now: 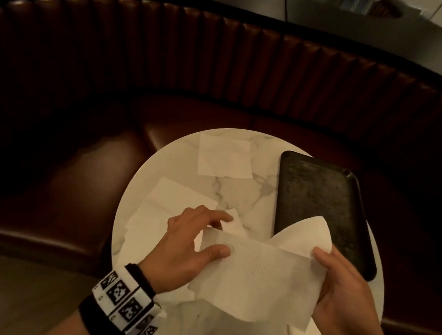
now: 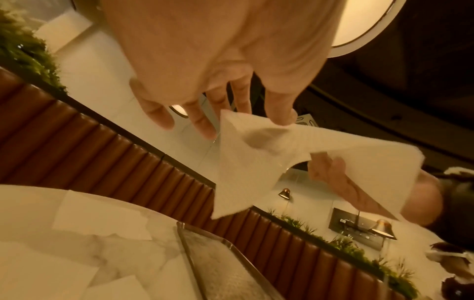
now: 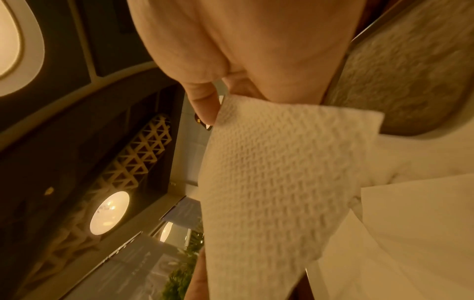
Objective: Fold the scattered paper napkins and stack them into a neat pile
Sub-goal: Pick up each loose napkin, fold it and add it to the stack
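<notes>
Writing: none readable; black-and-white square marker patterns on both wristbands (image 1: 124, 299).
Left hand (image 1: 188, 245): raised over the near half of the round marble table (image 1: 241, 196), thumb pressed on the held napkin (image 1: 261, 276) at its left edge, index finger behind, remaining fingers spread straight.
Right hand (image 1: 343, 297): palm turned inward, thumb and fingers pinching the napkin's right edge near the top corner.
Held napkin: embossed white sheet, stretched in the air between both hands, far flap curling over the dark tray (image 1: 324, 200).
Other napkins: one flat square (image 1: 225, 156) at the far side; a loose overlapping group (image 1: 159, 209) at the left.
Tray: right side of the table.
</notes>
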`<control>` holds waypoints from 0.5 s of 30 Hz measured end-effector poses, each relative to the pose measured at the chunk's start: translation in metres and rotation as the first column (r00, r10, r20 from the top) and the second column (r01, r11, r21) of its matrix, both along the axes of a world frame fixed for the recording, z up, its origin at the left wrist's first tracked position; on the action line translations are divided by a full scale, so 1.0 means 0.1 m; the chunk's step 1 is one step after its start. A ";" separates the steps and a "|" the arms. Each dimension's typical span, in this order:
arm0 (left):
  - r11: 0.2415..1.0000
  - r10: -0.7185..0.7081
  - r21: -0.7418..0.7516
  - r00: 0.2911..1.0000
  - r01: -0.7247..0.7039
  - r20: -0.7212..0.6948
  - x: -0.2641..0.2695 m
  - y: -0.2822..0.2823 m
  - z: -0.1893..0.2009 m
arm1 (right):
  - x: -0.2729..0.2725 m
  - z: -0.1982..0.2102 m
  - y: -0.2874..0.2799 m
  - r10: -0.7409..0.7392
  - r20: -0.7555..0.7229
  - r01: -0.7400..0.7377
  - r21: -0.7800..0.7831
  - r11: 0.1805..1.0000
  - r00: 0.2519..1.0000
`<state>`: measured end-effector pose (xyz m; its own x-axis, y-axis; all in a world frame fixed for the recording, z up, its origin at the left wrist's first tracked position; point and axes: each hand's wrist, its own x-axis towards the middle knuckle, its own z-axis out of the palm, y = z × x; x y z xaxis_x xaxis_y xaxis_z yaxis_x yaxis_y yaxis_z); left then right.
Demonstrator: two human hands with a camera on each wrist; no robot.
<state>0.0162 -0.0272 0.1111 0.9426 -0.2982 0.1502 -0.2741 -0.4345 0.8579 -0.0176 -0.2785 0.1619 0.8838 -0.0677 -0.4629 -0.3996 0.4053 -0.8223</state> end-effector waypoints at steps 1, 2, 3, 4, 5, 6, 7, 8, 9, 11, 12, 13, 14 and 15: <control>0.998 -0.026 -0.055 0.999 0.024 -0.023 0.02 -0.01 0.01 | -0.03 -0.01 -0.03 -0.011 -0.013 0.011 0.002 1.000 1.000; 0.992 -0.048 -0.117 0.997 0.041 -0.054 0.04 -0.02 0.01 | -0.06 -0.02 -0.05 -0.025 -0.028 0.025 0.007 1.000 0.999; 0.986 -0.062 -0.158 0.994 0.048 -0.085 0.04 -0.03 0.02 | -0.09 -0.03 -0.07 -0.038 -0.044 0.039 0.009 0.999 0.998; 0.983 -0.070 -0.176 0.992 0.050 -0.109 0.04 -0.03 0.02 | -0.12 -0.03 -0.09 -0.046 -0.061 0.047 0.006 0.999 0.997; 0.984 -0.077 -0.172 0.989 0.054 -0.129 0.03 -0.04 0.03 | -0.14 -0.05 -0.09 -0.055 -0.069 0.056 0.006 0.998 0.996; 0.985 -0.085 -0.162 0.987 0.062 -0.140 0.03 -0.05 0.05 | -0.16 -0.07 -0.09 -0.069 -0.068 0.068 -0.016 0.998 0.995; 0.987 -0.095 -0.142 0.986 0.076 -0.134 0.02 -0.06 0.07 | -0.19 -0.08 -0.08 -0.089 -0.048 0.083 -0.111 0.990 0.995; 0.990 -0.107 -0.106 0.989 0.096 -0.105 0.02 -0.06 0.09 | -0.22 -0.09 -0.06 -0.115 0.003 0.111 -0.297 0.948 0.993; 0.991 -0.125 -0.050 0.991 0.123 -0.053 0.03 -0.05 0.12 | -0.25 -0.09 -0.03 -0.122 0.096 0.155 -0.534 0.831 0.988; 0.975 -0.206 0.099 0.976 0.198 0.069 0.05 -0.03 0.21 | -0.29 -0.03 0.08 0.135 0.338 0.247 -0.860 0.447 0.931; 0.955 -0.253 0.189 0.960 0.229 0.118 0.06 -0.03 0.27 | -0.27 -0.02 0.15 0.365 0.327 0.247 -0.936 0.250 0.872; 0.926 -0.299 0.285 0.941 0.248 0.155 0.08 -0.02 0.32 | -0.23 -0.02 0.24 0.548 0.232 0.217 -0.972 0.093 0.804; 0.894 -0.339 0.367 0.923 0.256 0.183 0.10 -0.02 0.38 | -0.18 -0.05 0.34 0.646 0.129 0.147 -0.989 0.025 0.753; 0.868 -0.369 0.424 0.907 0.259 0.203 0.12 -0.02 0.43 | -0.11 -0.07 0.43 0.691 0.050 0.057 -0.998 0.012 0.722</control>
